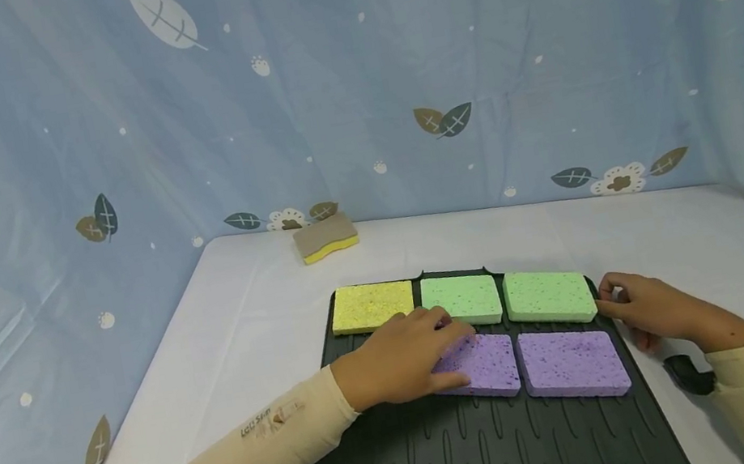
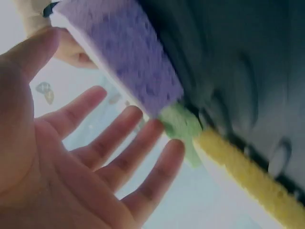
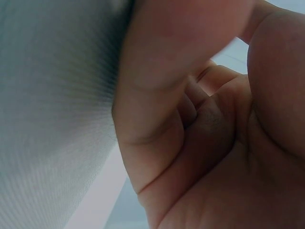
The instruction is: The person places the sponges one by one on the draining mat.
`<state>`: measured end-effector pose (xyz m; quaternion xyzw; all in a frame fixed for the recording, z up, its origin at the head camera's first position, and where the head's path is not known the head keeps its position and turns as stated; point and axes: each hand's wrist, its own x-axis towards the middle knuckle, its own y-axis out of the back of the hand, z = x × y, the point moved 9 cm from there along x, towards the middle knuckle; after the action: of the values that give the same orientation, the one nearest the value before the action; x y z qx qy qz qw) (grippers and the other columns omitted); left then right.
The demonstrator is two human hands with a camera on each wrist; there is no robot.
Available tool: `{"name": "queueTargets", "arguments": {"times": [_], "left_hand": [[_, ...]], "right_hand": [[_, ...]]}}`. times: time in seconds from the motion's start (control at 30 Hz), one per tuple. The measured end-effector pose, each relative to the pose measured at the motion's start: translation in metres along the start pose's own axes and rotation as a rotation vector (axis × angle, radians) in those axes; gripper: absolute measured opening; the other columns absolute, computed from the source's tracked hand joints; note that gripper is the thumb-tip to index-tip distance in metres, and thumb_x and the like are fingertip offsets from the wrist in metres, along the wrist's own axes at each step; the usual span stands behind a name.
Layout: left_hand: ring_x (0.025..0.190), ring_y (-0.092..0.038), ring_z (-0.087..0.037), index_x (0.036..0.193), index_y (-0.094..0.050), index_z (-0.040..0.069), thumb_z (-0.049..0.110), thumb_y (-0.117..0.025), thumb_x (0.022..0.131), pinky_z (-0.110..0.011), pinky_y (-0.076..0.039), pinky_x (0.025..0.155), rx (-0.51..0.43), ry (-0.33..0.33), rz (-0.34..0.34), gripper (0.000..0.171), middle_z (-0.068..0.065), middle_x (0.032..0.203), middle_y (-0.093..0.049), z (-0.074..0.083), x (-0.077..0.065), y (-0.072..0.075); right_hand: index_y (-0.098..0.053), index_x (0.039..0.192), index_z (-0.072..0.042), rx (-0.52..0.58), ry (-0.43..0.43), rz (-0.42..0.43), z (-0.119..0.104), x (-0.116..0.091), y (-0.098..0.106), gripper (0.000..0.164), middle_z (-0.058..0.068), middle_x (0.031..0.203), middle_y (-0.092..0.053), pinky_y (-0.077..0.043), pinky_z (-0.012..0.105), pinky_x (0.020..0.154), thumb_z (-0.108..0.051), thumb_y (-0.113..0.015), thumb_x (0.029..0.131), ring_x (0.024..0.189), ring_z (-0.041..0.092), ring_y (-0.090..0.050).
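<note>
My left hand (image 1: 404,358), fingers apart, reaches over the left purple sponge (image 1: 487,369). The thumb lies by its left end, and the fingers cover part of its far edge. Up close in the left wrist view, the spread fingers (image 2: 136,157) are beside a purple sponge (image 2: 136,52) with nothing in the palm. My right hand (image 1: 651,308) rests on the table by the mat's right edge, near the right green sponge (image 1: 548,295). Its fingers (image 3: 152,95) are loosely bent, and no object shows in them. The second purple sponge (image 1: 571,363) lies between the hands.
The sponges sit on a dark ridged mat (image 1: 411,463). A yellow sponge (image 1: 371,306) and another green sponge (image 1: 460,298) form its back row with the right green one. Behind it, a grey-and-yellow sponge (image 1: 327,237) lies on the white table (image 1: 239,320). A leaf-patterned blue curtain (image 1: 334,90) hangs behind.
</note>
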<state>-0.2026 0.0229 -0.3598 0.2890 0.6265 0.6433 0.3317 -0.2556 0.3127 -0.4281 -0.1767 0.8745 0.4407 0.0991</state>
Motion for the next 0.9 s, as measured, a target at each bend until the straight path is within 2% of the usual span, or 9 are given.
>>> {"name": "queueTargets", "arguments": {"times": [0.3,0.53,0.67,0.9], "left_hand": [[0.125,-0.056,-0.019,0.146,-0.049,0.028,0.052,-0.058,0.098,-0.043,-0.049,0.098,0.033,0.049,0.092,0.054,0.001,0.136,-0.056,-0.019,-0.002,0.025],[0.126,-0.055,-0.021,0.143,-0.051,0.027,0.045,-0.06,0.099,-0.048,-0.045,0.1,0.096,0.069,0.242,0.049,0.001,0.133,-0.058,-0.04,-0.002,0.045],[0.124,-0.056,-0.022,0.142,-0.052,0.026,0.041,-0.062,0.098,-0.05,-0.043,0.102,0.103,0.098,0.288,0.048,-0.001,0.131,-0.059,-0.057,0.001,0.051],[0.122,-0.058,-0.024,0.142,-0.053,0.024,0.036,-0.062,0.099,-0.053,-0.043,0.101,0.115,0.128,0.327,0.045,-0.003,0.131,-0.06,-0.083,0.008,0.054]], "right_hand": [[-0.049,0.107,-0.005,-0.005,-0.009,0.008,0.0,-0.001,0.0,0.022,0.006,0.066,-0.054,-0.051,0.034,0.045,-0.025,-0.056,0.102,0.049,0.02,-0.057],[-0.049,0.105,-0.005,-0.007,0.002,0.017,-0.001,-0.001,0.0,0.023,0.006,0.065,-0.055,-0.05,0.034,0.044,-0.027,-0.056,0.101,0.048,0.02,-0.057],[-0.05,0.104,-0.006,-0.016,-0.004,0.023,0.0,-0.001,0.0,0.022,0.006,0.066,-0.055,-0.05,0.034,0.044,-0.027,-0.057,0.101,0.048,0.019,-0.057],[-0.049,0.104,-0.006,-0.012,-0.004,0.022,0.0,-0.001,0.0,0.022,0.006,0.065,-0.055,-0.05,0.035,0.044,-0.026,-0.056,0.101,0.048,0.02,-0.057]]}}
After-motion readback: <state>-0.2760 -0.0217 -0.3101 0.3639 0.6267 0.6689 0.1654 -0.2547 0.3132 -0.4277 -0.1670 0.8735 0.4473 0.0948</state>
